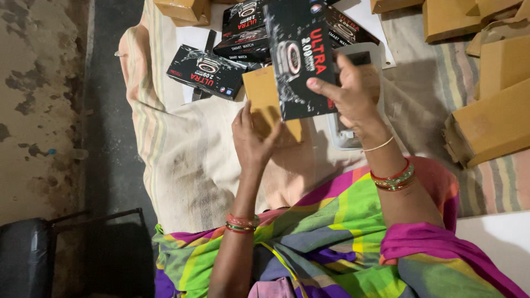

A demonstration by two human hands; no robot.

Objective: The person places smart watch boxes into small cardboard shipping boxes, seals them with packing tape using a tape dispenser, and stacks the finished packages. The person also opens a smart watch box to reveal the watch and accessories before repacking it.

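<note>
On cloth (pixel 182 160), black boxes (pixel 205 72), brown cartons (pixel 491 124)

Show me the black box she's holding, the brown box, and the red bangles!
black box (pixel 301 60), head view, middle of its printed front.
brown box (pixel 264 94), head view, its bare upper face.
red bangles (pixel 393 178), head view, on the right wrist.
</note>
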